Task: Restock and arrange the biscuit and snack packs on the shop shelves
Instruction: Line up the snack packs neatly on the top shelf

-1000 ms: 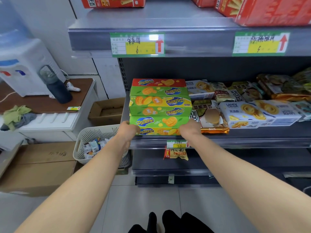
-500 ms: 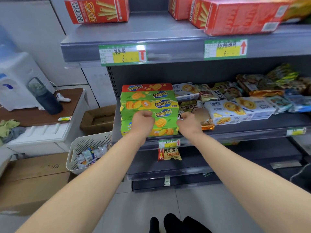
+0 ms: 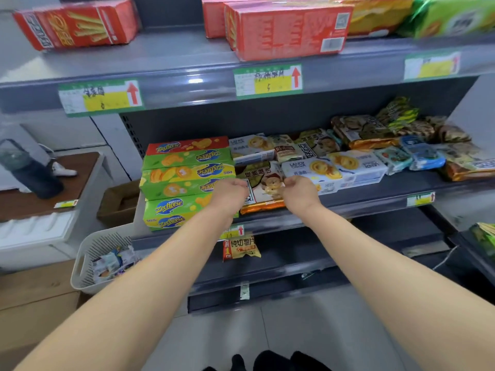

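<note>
While middle shelf (image 3: 380, 192) is carrying Zecheese box stack (image 3: 184, 183) at left end, biscuit pack (image 3: 263, 195) is lying at front edge just beside it. Left hand (image 3: 230, 195), right hand (image 3: 301, 192) are flanking pack, fingers curling inward; pinching or not, cannot tell. Am aiming: lift evenly, square against stack.

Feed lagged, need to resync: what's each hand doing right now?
Left hand: fingers curled at the left edge of the gold-edged snack pack; grip cannot be told.
Right hand: curled at its right edge; grip cannot be told.
</note>
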